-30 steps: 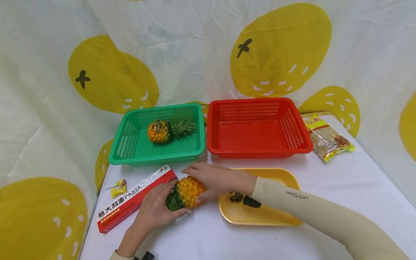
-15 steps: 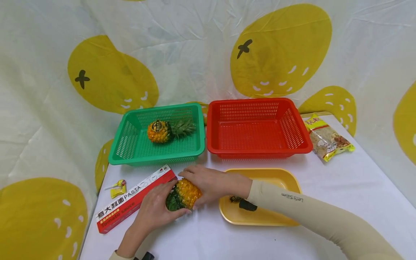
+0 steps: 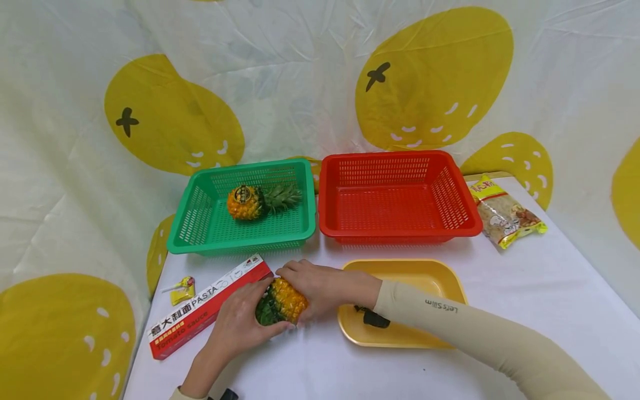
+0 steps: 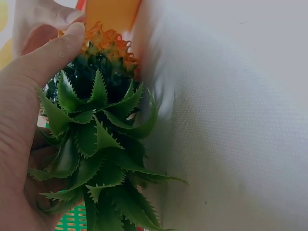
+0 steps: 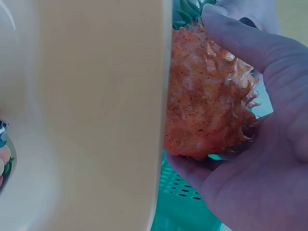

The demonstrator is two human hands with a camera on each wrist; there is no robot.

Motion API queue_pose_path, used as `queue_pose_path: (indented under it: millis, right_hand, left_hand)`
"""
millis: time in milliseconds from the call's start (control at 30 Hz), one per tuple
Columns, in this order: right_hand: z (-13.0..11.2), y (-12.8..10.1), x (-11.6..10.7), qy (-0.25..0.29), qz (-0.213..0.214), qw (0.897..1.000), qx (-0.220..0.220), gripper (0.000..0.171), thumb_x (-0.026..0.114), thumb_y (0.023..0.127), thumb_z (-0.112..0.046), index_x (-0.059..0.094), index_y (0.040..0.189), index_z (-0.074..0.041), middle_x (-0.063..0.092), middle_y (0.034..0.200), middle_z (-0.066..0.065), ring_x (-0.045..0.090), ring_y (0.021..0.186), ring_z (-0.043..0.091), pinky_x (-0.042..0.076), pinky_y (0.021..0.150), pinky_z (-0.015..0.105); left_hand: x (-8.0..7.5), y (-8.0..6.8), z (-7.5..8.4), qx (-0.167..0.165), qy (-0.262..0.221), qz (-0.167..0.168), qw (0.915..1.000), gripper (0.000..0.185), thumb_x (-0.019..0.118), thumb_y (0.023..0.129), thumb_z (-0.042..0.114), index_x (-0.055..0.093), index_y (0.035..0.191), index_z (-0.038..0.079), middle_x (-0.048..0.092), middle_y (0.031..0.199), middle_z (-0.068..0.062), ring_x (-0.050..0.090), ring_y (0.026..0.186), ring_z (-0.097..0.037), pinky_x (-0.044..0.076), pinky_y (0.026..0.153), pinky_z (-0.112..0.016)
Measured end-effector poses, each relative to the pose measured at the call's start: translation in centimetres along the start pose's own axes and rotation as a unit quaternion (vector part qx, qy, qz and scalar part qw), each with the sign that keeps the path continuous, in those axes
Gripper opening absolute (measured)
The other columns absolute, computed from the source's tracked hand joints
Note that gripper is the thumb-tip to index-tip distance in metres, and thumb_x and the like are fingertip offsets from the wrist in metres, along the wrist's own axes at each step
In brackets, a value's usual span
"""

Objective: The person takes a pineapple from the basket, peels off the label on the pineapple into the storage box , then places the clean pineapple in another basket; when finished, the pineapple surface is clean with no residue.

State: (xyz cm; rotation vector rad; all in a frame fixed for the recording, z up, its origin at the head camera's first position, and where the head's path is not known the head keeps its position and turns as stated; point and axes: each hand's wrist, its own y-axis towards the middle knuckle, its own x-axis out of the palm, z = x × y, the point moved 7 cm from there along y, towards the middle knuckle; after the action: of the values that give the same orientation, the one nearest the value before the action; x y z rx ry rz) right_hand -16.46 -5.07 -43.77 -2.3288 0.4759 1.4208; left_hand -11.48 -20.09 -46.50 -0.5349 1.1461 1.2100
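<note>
A small pineapple (image 3: 282, 301) lies on the white table between both hands. My left hand (image 3: 240, 322) grips its green leafy crown (image 4: 98, 159), thumb across the top. My right hand (image 3: 320, 286) wraps around the orange body (image 5: 207, 101), fingers curled over it. A second pineapple (image 3: 246, 202) with a round label lies in the green basket (image 3: 200, 236). The red basket (image 3: 397, 233) beside it holds nothing. A yellow tray (image 3: 425, 275) sits just right of the held pineapple, under my right forearm.
A red pasta box (image 3: 200, 308) lies left of my hands, with a small yellow packet (image 3: 182, 289) beyond it. A snack bag (image 3: 505, 214) lies at the back right. A yellow-spotted white cloth backs the table.
The pineapple and both hands have shifted slightly left, away from the yellow tray. The right forearm followed. Nothing else moved.
</note>
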Motion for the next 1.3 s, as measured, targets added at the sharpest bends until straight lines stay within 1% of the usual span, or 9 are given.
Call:
queue_pose_path:
  millis: [200, 433, 633, 867, 1000, 1133, 1300]
  right_hand:
    - [0.1, 0.2, 0.4, -0.003, 0.006, 1.000, 0.007, 0.100, 0.093, 0.081, -0.044, 0.040, 0.155, -0.004, 0.050, 0.144, 0.007, 0.049, 0.126, 0.023, 0.045, 0.109, 0.029]
    - [-0.1, 0.2, 0.6, -0.036, -0.001, 0.999, 0.017, 0.098, 0.092, 0.081, -0.045, 0.040, 0.153, -0.005, 0.049, 0.141, 0.006, 0.048, 0.125, 0.022, 0.045, 0.107, 0.026]
    - [-0.3, 0.2, 0.7, -0.031, -0.006, 0.999, 0.026, 0.095, 0.093, 0.081, -0.043, 0.040, 0.152, -0.008, 0.049, 0.140, 0.004, 0.047, 0.126, 0.020, 0.048, 0.104, 0.026]
    - [-0.5, 0.1, 0.6, -0.039, 0.007, 0.999, 0.018, 0.090, 0.092, 0.083, -0.041, 0.042, 0.150, -0.008, 0.049, 0.138, 0.004, 0.048, 0.125, 0.020, 0.048, 0.104, 0.025]
    - [-0.6, 0.1, 0.7, -0.042, 0.008, 0.999, 0.016, 0.090, 0.091, 0.084, -0.041, 0.041, 0.151, -0.008, 0.049, 0.139, 0.004, 0.048, 0.124, 0.020, 0.047, 0.105, 0.025]
    - [-0.5, 0.1, 0.9, -0.047, 0.007, 0.999, 0.019, 0.092, 0.091, 0.083, -0.043, 0.041, 0.152, -0.008, 0.049, 0.139, 0.003, 0.048, 0.125, 0.019, 0.048, 0.105, 0.025]
    - [-0.3, 0.1, 1.1, -0.057, 0.012, 0.998, 0.019, 0.092, 0.090, 0.083, -0.044, 0.041, 0.153, -0.008, 0.049, 0.140, 0.003, 0.048, 0.126, 0.020, 0.047, 0.106, 0.026]
  left_hand:
    - [0.1, 0.0, 0.0, 0.002, 0.002, 0.003, 1.0000, 0.103, 0.080, 0.074, 0.079, 0.061, 0.147, 0.010, 0.068, 0.135, -0.007, 0.065, 0.117, -0.026, 0.056, 0.097, -0.051]
    - [-0.1, 0.1, 0.2, 0.008, 0.003, 0.002, 1.0000, 0.104, 0.080, 0.074, 0.080, 0.061, 0.147, 0.009, 0.067, 0.138, -0.007, 0.064, 0.120, -0.027, 0.054, 0.102, -0.051]
    - [-0.1, -0.1, 0.3, 0.015, 0.007, 0.005, 0.9999, 0.104, 0.079, 0.074, 0.081, 0.061, 0.146, 0.008, 0.068, 0.136, -0.008, 0.065, 0.119, -0.027, 0.053, 0.103, -0.051]
    - [-0.2, -0.1, 0.4, 0.023, 0.010, 0.005, 0.9997, 0.105, 0.080, 0.073, 0.081, 0.062, 0.145, 0.007, 0.068, 0.136, -0.007, 0.065, 0.120, -0.027, 0.052, 0.104, -0.051]
    - [-0.4, -0.2, 0.3, 0.021, 0.009, 0.001, 0.9997, 0.105, 0.081, 0.072, 0.080, 0.062, 0.146, 0.009, 0.067, 0.138, -0.006, 0.064, 0.123, -0.028, 0.051, 0.105, -0.052]
    - [-0.7, -0.1, 0.3, 0.019, 0.005, -0.001, 0.9998, 0.103, 0.083, 0.071, 0.078, 0.062, 0.146, 0.012, 0.066, 0.139, -0.002, 0.060, 0.124, -0.024, 0.053, 0.102, -0.050]
    - [-1.5, 0.1, 0.2, 0.025, -0.002, 0.015, 0.9996, 0.095, 0.084, 0.074, 0.074, 0.063, 0.145, 0.017, 0.062, 0.141, 0.002, 0.053, 0.126, -0.020, 0.054, 0.099, -0.048]
